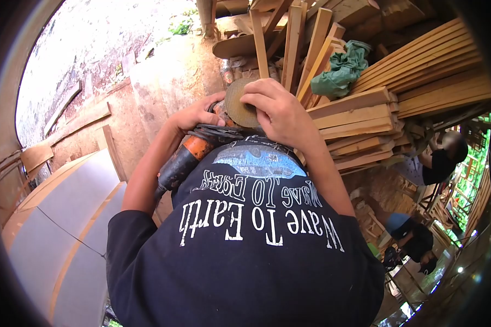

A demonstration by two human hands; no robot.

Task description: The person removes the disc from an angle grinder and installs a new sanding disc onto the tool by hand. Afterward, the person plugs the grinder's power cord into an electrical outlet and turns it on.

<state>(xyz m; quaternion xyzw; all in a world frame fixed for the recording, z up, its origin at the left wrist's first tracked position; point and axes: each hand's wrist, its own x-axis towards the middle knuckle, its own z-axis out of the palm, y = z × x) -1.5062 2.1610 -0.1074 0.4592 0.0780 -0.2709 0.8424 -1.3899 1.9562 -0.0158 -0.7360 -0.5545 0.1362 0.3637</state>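
An orange and black angle grinder (193, 146) lies against my body, its handle end pointing down and left. My left hand (197, 115) is closed around the grinder's head. A round brown abrasive disc (240, 103) stands at the head, facing up toward me. My right hand (273, 106) has its fingers curled at the disc's right edge, pinching it. Dark cord or strap loops (215, 132) bunch up between the grinder and my shirt. How the disc sits on the spindle is hidden.
Stacked timber (360, 117) and longer planks (431, 60) fill the right side, with a green plastic bag (341, 68) on top. Upright wood strips (292, 43) stand ahead. Large pale panels (65, 218) lie at left. Two other people (414, 237) are at lower right.
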